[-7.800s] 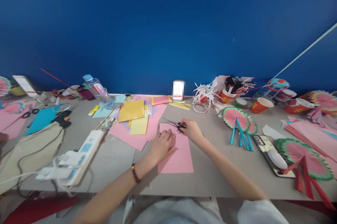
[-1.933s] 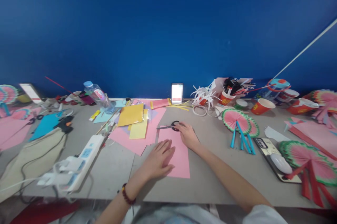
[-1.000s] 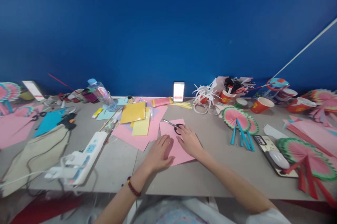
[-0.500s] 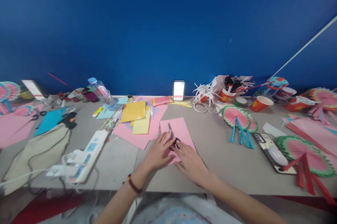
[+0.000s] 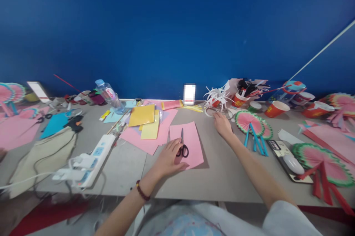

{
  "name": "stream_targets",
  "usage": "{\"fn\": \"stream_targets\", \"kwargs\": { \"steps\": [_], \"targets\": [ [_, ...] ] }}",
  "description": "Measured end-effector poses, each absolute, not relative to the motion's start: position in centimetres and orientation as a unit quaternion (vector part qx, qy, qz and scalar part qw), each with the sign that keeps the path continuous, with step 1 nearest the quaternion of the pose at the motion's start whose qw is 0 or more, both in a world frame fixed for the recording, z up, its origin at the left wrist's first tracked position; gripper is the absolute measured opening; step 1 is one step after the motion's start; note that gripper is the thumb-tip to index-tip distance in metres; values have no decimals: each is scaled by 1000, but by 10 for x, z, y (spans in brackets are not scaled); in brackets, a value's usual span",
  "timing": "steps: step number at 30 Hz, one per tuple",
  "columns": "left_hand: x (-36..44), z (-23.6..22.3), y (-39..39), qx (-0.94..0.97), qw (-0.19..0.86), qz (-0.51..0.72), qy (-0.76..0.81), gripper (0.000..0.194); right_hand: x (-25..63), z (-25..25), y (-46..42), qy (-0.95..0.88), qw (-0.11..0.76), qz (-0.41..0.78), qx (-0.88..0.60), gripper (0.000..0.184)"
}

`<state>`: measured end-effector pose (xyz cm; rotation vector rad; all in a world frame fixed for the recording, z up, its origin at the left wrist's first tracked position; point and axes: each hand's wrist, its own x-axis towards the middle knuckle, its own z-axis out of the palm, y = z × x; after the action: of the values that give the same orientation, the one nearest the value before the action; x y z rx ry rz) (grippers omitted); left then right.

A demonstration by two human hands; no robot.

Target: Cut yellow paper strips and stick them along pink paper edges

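A pink sheet of paper (image 5: 194,140) lies in front of me. My left hand (image 5: 168,158) rests spread over its left side, fingers against a pair of black-handled scissors (image 5: 185,151). The scissors lie on the sheet with blades pointing away from me, partly covered by those fingers. My right hand (image 5: 223,127) is stretched out to the back right, fingertips at the rim of a clear ring that looks like a tape roll (image 5: 208,114). Its fingers look partly spread, and I cannot make out a grip. White curled paper strips (image 5: 217,96) rise just behind it.
Left of the sheet lie yellow paper packs (image 5: 142,114) and more pink paper. A power strip (image 5: 97,158) with cables stands further left, and a water bottle (image 5: 109,95) leans behind. Paper fans (image 5: 249,125), a phone with a mouse (image 5: 292,164) and paper cups (image 5: 276,108) are on the right.
The scissors moved from my right hand to lie on the sheet under my left hand, now pointing away. The right hand has let go and moved to the back right.
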<state>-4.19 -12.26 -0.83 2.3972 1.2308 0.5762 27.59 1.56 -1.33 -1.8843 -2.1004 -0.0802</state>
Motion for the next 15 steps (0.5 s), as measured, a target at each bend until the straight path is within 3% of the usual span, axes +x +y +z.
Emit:
{"fn": "stream_targets", "kwargs": {
  "steps": [4, 8, 11, 15],
  "targets": [
    [-38, 2, -125, 861, 201, 234, 405, 62, 278, -15, 21, -748, 143, -15, -647, 30],
    [-33, 16, -122, 832, 240, 285, 411, 32, 264, -5, 6, -727, 272, 48, -628, 23],
    [-25, 25, -110, 768, 319, 340, 439, 28, 239, 5, -19, -685, 399, 191, -578, 23],
    [-6, 32, -89, 683, 392, 426, 446, 29, 198, 20, -54, -596, 478, 416, -493, 27]
  ]
}}
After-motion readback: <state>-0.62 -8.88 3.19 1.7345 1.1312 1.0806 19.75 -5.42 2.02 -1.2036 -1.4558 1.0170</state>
